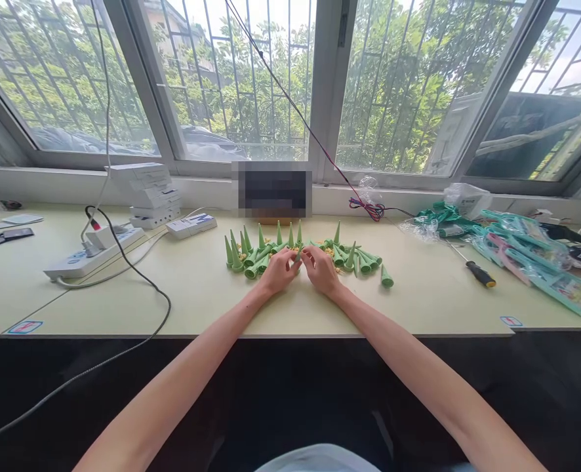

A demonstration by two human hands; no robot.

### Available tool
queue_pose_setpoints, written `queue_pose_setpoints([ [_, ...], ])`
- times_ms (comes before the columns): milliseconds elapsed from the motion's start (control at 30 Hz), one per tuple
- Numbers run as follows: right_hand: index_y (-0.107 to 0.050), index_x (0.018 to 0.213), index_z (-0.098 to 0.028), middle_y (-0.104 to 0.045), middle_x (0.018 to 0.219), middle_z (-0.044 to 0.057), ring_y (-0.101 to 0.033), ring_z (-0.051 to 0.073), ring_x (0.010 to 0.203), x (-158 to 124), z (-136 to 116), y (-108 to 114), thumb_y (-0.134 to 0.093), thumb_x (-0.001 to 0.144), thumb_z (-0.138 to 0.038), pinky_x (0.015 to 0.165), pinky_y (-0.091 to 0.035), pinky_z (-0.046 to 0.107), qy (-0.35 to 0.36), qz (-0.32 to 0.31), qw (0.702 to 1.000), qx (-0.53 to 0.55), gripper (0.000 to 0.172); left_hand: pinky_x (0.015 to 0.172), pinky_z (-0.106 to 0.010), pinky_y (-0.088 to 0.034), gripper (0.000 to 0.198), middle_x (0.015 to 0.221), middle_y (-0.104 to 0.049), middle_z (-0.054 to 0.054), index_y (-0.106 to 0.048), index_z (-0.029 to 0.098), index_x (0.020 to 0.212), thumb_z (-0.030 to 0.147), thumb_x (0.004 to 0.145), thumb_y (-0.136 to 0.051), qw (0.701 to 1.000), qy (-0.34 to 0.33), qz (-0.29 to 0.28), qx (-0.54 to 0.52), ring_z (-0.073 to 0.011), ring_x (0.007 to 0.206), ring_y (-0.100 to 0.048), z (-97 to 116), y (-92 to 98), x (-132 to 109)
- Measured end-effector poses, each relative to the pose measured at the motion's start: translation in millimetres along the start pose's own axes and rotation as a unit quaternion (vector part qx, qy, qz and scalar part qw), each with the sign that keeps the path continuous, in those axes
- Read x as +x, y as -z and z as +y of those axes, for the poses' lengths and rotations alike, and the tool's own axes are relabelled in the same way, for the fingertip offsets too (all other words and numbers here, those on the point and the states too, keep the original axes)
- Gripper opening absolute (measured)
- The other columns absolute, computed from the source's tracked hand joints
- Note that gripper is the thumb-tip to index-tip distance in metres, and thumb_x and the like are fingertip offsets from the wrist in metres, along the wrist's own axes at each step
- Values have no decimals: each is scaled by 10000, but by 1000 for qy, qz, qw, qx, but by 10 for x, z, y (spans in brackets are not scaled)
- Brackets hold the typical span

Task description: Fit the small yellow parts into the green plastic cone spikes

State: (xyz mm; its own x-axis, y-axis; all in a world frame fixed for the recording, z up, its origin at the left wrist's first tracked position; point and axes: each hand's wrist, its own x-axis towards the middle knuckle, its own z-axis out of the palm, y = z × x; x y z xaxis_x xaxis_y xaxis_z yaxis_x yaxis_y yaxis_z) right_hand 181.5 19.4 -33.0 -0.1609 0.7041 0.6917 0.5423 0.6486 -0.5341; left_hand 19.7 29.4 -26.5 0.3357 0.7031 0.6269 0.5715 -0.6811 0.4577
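My left hand (279,269) is closed around a small green cone (298,253), whose tip points up between thumb and fingers. Right beside it, my right hand (320,267) has its fingertips pinched together close to that cone; anything in them is too small to make out. Several upright green cones (235,255) stand to the left of my hands, and others lie on their sides. More green cones (365,263) lie to the right, with one loose cone (387,276) at the outer end. Small yellowish bits (338,267) are scattered among them.
A power strip (94,252) with cables and stacked white boxes (145,196) occupy the left. At the right lie a screwdriver (481,274) and teal plastic packages (541,255). A blurred dark object (275,191) stands behind the cones, below the windows. The table's front edge (300,336) runs beneath my forearms.
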Motion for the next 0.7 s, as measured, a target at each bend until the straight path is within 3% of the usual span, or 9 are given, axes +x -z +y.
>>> queue_pose_setpoints([
  [267,-579,887,-193,-622,804,48,-552,175,721,15,14,22,-345,1006,-329,702,-414,280,-8,19,1000,-7,296,618,-285,-416,140,757,-589,-14,-555,178,730,268,837,-559,998,56,-24,-21,-124,580,-502,-50,-2,28],
  [400,-583,907,-187,-633,806,52,-559,177,711,31,60,34,-380,984,-310,703,-420,283,-24,32,999,-10,249,599,-289,-381,180,689,-566,-21,-514,186,693,254,859,-518,997,72,-4,-8,-145,598,-483,-42,9,40],
  [700,-621,991,-165,-677,930,92,-587,195,754,38,93,83,-422,919,-168,688,-425,290,-82,41,993,-80,212,576,-282,-339,211,634,-527,14,-405,214,777,319,959,-404,993,93,-29,-66,-136,551,-452,62,56,16],
])
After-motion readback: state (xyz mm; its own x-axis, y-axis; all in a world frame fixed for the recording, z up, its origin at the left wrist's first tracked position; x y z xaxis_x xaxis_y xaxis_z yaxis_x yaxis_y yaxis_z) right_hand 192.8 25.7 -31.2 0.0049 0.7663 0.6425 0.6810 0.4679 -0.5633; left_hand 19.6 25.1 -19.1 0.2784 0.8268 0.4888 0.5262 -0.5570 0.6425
